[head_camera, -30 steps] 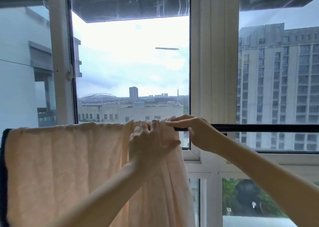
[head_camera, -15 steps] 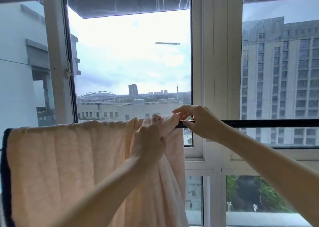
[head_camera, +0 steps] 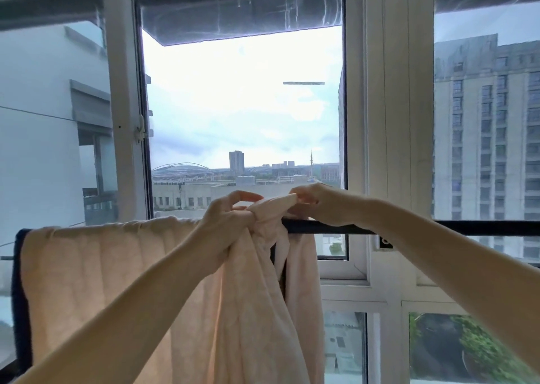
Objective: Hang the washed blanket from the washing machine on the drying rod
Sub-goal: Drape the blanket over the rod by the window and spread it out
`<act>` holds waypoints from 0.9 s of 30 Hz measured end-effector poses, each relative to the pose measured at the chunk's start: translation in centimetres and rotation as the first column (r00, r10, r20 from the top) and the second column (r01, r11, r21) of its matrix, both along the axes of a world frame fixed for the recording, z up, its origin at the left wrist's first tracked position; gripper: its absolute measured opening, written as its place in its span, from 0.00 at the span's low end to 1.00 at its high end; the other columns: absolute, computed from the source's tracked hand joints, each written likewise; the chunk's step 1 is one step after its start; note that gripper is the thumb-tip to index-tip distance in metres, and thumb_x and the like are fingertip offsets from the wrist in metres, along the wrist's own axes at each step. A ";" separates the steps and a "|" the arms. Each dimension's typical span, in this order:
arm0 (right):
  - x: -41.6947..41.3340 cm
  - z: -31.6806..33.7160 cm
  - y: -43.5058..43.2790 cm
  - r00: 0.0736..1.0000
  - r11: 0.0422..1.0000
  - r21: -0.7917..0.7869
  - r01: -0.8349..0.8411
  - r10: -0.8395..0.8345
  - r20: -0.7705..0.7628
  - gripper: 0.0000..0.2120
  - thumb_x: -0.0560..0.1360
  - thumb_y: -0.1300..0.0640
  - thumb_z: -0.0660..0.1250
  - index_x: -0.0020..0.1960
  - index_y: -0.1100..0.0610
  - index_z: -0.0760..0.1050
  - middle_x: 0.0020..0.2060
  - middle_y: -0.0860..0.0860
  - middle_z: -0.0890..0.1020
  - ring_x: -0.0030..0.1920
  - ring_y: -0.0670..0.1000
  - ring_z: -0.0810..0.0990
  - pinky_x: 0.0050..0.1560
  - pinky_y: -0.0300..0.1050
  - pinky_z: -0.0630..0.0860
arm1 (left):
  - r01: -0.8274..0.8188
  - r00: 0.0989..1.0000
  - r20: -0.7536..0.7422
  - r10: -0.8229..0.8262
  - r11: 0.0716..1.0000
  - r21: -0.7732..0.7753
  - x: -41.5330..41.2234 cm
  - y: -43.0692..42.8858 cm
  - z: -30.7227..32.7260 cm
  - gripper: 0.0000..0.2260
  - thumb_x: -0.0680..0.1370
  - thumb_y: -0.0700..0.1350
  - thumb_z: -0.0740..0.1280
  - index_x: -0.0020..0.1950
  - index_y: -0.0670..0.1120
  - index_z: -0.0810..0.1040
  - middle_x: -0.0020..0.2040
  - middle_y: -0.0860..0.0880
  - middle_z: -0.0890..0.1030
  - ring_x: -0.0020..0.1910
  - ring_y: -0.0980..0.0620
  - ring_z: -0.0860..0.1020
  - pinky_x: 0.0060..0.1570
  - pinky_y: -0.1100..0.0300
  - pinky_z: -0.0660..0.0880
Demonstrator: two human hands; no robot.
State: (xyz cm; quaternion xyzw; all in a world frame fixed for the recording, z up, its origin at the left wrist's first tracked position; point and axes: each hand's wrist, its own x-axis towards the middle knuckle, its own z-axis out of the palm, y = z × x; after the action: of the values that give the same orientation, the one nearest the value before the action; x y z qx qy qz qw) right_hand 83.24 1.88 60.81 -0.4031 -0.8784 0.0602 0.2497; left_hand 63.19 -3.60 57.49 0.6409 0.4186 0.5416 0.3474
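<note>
A pale peach blanket (head_camera: pixel 96 272) with a dark blue edge hangs over the black drying rod (head_camera: pixel 455 228), spread flat on the left and bunched at its right end. My left hand (head_camera: pixel 225 220) grips the bunched fabric at the rod. My right hand (head_camera: pixel 318 205) pinches the blanket's lifted corner just above the rod. The rod to the right of my hands is bare.
Behind the rod stands a white-framed window (head_camera: pixel 385 150) with an open pane in the middle. Tall buildings (head_camera: pixel 491 138) show outside on the right. A thin wire (head_camera: pixel 38 115) runs across the left pane.
Both hands have lifted the blanket's right corner above the rod and bunched it. The view has tilted upward a little.
</note>
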 end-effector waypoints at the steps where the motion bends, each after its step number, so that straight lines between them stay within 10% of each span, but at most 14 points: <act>1: -0.4 0.1 0.2 1.000 1.000 -0.023 0.002 -0.002 -0.015 0.08 0.81 0.54 0.59 0.44 0.52 0.74 0.42 0.51 0.77 0.44 0.51 0.74 0.45 0.46 0.71 | 0.008 1.000 0.012 -0.008 1.000 -0.002 -0.4 0.0 0.1 0.16 0.72 0.29 0.63 0.53 0.45 0.80 0.46 0.43 0.81 0.41 0.48 0.79 0.39 0.57 0.77; 9: -4.3 1.2 2.2 0.987 0.981 -0.188 0.039 -0.067 -0.145 0.16 0.83 0.51 0.54 0.40 0.52 0.74 0.34 0.47 0.75 0.30 0.44 0.70 0.33 0.33 0.66 | -0.017 0.999 0.050 0.020 0.998 -0.055 -3.4 0.4 0.8 0.12 0.75 0.32 0.61 0.52 0.43 0.80 0.44 0.44 0.81 0.40 0.51 0.79 0.37 0.59 0.77; 13: -6.3 1.9 3.5 0.986 0.982 -0.174 0.069 -0.094 -0.139 0.18 0.81 0.47 0.57 0.51 0.57 0.81 0.43 0.52 0.82 0.40 0.48 0.75 0.44 0.41 0.72 | -0.117 0.993 -0.028 0.115 0.991 -0.065 -4.7 0.8 0.6 0.12 0.77 0.34 0.59 0.51 0.43 0.81 0.46 0.44 0.81 0.43 0.51 0.78 0.40 0.59 0.76; 19: -8.5 2.0 4.5 0.998 0.998 -0.011 0.056 -0.056 0.003 0.16 0.80 0.49 0.61 0.35 0.52 0.73 0.32 0.46 0.74 0.32 0.45 0.70 0.34 0.36 0.66 | -0.108 0.994 -0.030 0.105 0.980 -0.166 -5.7 1.3 0.1 0.15 0.73 0.54 0.70 0.50 0.44 0.82 0.45 0.44 0.83 0.44 0.46 0.81 0.48 0.52 0.78; 27: -7.4 1.6 2.5 0.978 0.958 0.282 -0.046 0.101 -0.183 0.05 0.76 0.64 0.66 0.48 0.55 0.76 0.42 0.48 0.77 0.39 0.42 0.75 0.37 0.27 0.71 | -0.103 0.994 -0.033 0.100 0.985 -0.137 -6.0 1.6 0.4 0.15 0.73 0.51 0.72 0.50 0.40 0.83 0.49 0.39 0.84 0.48 0.41 0.82 0.56 0.43 0.78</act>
State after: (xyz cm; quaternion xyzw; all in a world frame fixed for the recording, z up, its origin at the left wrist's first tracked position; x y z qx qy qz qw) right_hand 75.84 4.33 62.44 -0.3235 -0.8638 -0.0144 0.3859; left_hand 57.21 -2.00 57.89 0.6002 0.4917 0.5198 0.3574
